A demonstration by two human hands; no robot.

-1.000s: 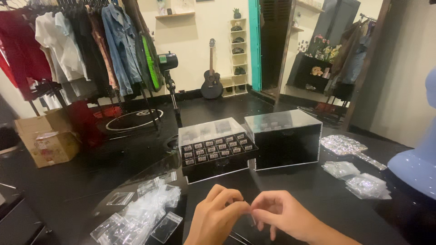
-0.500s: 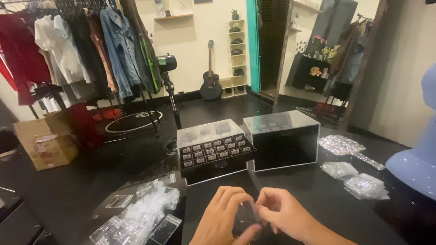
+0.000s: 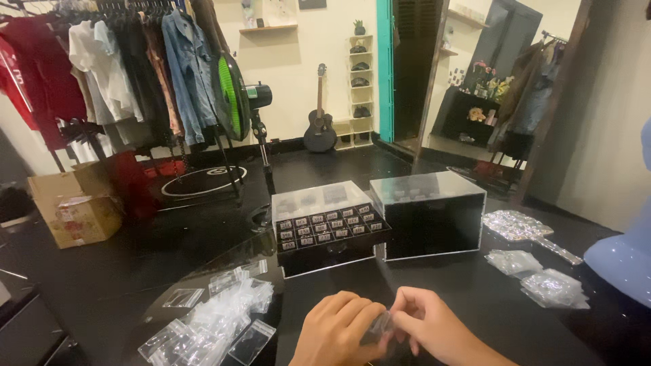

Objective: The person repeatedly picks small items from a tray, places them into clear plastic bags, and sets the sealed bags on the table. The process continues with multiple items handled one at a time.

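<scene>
Both of my hands meet at the bottom middle of the view, over a black table (image 3: 475, 298). My left hand (image 3: 336, 332) and my right hand (image 3: 427, 325) pinch a small clear plastic bag (image 3: 378, 327) between their fingertips. Most of the bag is hidden by my fingers, and I cannot tell what is in it. A heap of empty small clear bags (image 3: 217, 318) lies just left of my left hand.
Behind my hands stand an open display case with rows of small labelled slots (image 3: 325, 224) and a shut clear-topped black case (image 3: 430, 213). Filled clear bags (image 3: 542, 278) lie at the right, beside a pale blue form (image 3: 627, 251). A fan, clothes rack, cardboard box and guitar stand beyond.
My hands have drawn closer together and lower in the view, with the small bag now pinched between both.
</scene>
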